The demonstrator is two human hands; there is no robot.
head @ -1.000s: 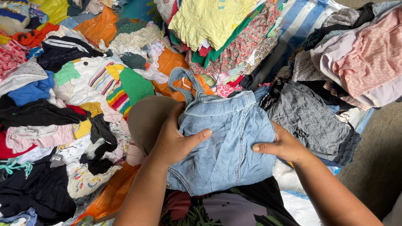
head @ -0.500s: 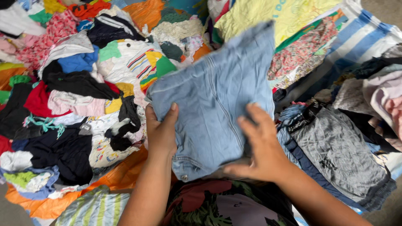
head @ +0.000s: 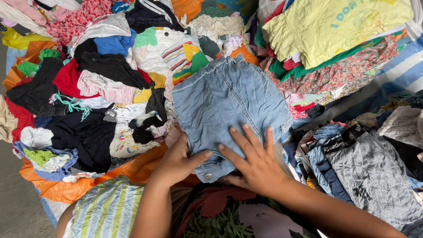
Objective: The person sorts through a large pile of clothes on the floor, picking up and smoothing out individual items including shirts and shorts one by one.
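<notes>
Left hand (head: 176, 161) palm down, thumb extended, right hand (head: 257, 163) flat, fingers spread, forearms bare
</notes>
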